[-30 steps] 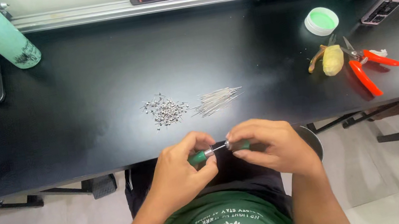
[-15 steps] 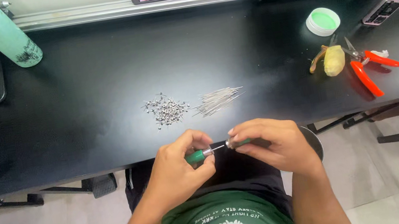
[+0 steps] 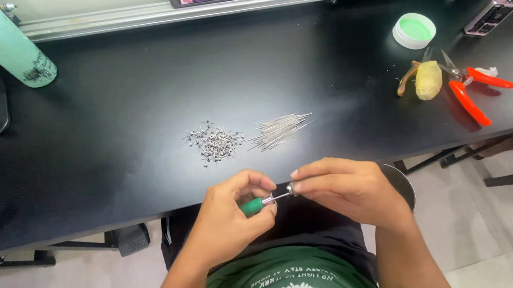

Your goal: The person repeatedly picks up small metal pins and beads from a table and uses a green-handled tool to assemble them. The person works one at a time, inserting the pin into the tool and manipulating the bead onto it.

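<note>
While the left hand point(image 3: 234, 211) gripped a green-handled tool point(image 3: 258, 204), the right hand point(image 3: 340, 189) pinched its metal tip below the worktop point(image 3: 127, 117) edge.

- A small hand tool with a green handle point(image 3: 252, 206) is held level, just off the near edge of the black table, above the lap; the handle is gripped in the left hand point(image 3: 230, 216).
- A short silvery metal shaft point(image 3: 270, 198) is seen projecting from the handle toward the right.
- A small silvery metal piece point(image 3: 291, 190) at the shaft's tip is pinched between thumb and fingertips of the right hand point(image 3: 346, 191); its exact shape cannot be made out.
- The two hands are set close together, almost touching, with the tool spanning the gap between them.
</note>
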